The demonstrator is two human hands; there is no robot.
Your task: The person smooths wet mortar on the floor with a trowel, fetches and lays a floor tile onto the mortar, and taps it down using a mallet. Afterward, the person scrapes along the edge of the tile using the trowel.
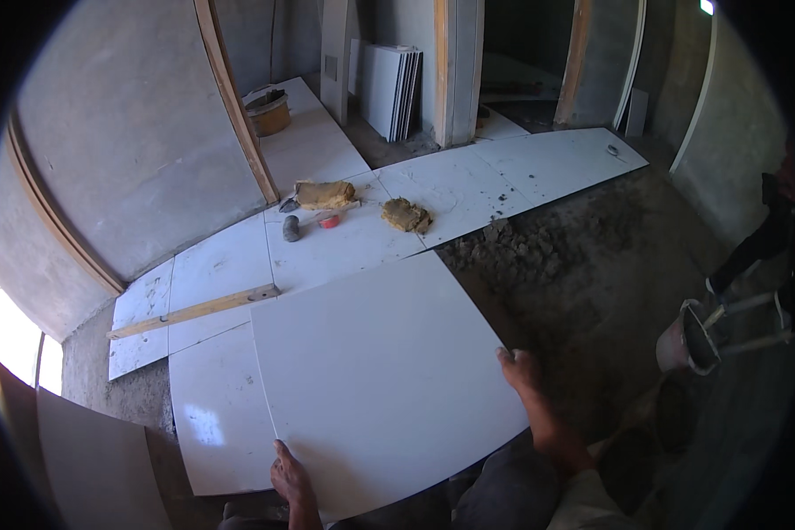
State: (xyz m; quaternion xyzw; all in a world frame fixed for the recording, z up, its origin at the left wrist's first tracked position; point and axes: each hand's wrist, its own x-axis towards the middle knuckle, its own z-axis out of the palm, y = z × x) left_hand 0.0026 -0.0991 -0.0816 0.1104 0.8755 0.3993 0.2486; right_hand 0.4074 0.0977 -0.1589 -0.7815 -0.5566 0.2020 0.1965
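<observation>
A large white floor tile (pixel 389 371) is held between my two hands, in front of my knees. My left hand (pixel 290 477) grips its left edge near the lower corner, thumb on top. On the opposite edge, my right hand (pixel 521 371) is closed with the thumb over the rim and the fingers hidden beneath. The tile's far edge lies along the white tiles (pixel 221 389) on the floor; whether it touches them I cannot tell. Past it, a dark-headed mallet (pixel 291 229), a red round object (pixel 329 222) and two yellowish sponges (pixel 406 215) sit on the laid tiles.
A wooden straightedge (pixel 194 311) lies across the tiles at left. Loose grey mortar (pixel 521 252) is heaped right of them. A bucket (pixel 687 340) stands at right, near a person's leg (pixel 755 247). Farther back are a tub (pixel 268 113) and stacked tiles (pixel 389 93) against the wall.
</observation>
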